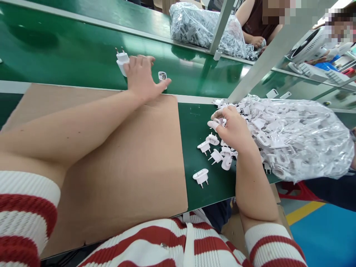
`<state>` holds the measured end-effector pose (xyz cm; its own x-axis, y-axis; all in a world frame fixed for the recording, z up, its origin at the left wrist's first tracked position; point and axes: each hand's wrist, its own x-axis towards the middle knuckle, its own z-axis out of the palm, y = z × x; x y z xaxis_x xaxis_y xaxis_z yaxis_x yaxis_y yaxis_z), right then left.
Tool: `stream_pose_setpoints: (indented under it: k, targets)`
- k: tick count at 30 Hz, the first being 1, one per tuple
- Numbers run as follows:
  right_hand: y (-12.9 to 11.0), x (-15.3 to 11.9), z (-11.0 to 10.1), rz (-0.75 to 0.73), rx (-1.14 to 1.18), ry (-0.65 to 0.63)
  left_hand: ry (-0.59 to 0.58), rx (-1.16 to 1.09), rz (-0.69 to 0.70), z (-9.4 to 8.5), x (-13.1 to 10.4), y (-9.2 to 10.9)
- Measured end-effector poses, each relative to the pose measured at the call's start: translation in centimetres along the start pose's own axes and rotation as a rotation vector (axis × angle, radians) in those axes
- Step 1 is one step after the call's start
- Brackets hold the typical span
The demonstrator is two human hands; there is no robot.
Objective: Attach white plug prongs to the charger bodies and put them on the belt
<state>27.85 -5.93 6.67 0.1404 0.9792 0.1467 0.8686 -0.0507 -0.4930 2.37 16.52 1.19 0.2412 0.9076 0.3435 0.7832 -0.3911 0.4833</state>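
While the left hand (143, 76) reaches past the far edge of the cardboard (133, 163), its fingers are extended and its thumb stands well out to the side. Beyond that same edge, a white charger (122, 63) with two pins is just beside the little-finger side of the hand, and a small white shell (162, 76) with metal parts inside shows next to the thumb, partly covered by it.

To the right of the cardboard, the right hand (233, 128) is down among white plugs (204, 147) on the green tabletop (191, 148). Its fingers are curved, with a gap to the thumb, and white covers show on some tips; I cannot tell whether they grip a plug. One plug (201, 177) lies apart from the others, near the cardboard's right edge.

Farther right of the cardboard, past the loose plugs, is a clear bag (303, 141) full of white parts. Well beyond the cardboard's far right corner, a second bag (194, 26) of similar parts rests near a co-worker's hand (257, 41).
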Motion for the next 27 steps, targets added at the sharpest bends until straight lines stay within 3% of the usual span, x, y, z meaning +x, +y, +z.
stream_pose_setpoints:
  k: [2, 4, 7, 9, 13, 16, 19, 22, 27]
  targets:
    - [-0.3, -0.1, 0.5, 0.022, 0.108, 0.026, -0.075, -0.049, -0.079, 1.1, 0.5, 0.6]
    - [-0.5, -0.1, 0.8, 0.104, 0.275, -0.031, -0.118, -0.076, -0.161, 1.7, 1.0, 0.7]
    - [-0.6, -0.1, 0.8, 0.205, 0.563, -0.153, -0.137, -0.122, -0.11, 1.3, 0.3, 1.3]
    - [-0.7, 0.1, 0.5, 0.238, 0.771, -0.261, -0.142, -0.157, 0.006, 0.3, -1.8, 2.2]
    - [-1.0, 0.2, 0.1, 0.232, 1.113, -0.469, -0.237, -0.247, 0.215, -2.1, -8.7, 4.3]
    - [-1.6, 0.1, 0.0, 0.196, 1.207, -0.504, -0.334, -0.275, 0.322, -3.2, -13.4, 4.9]
    - [-2.1, -0.2, 0.3, 0.174, 1.179, -0.564, -0.409, -0.29, 0.366, -3.5, -16.1, 4.6]
    - [-2.5, -0.5, 1.0, 0.134, 1.091, -0.49, -0.434, -0.363, 0.321, -3.5, -16.5, 4.1]
    - [-3.2, -1.6, 2.0, 0.05, 0.823, -0.144, -0.477, -0.452, 0.317, -3.3, -15.7, 4.0]
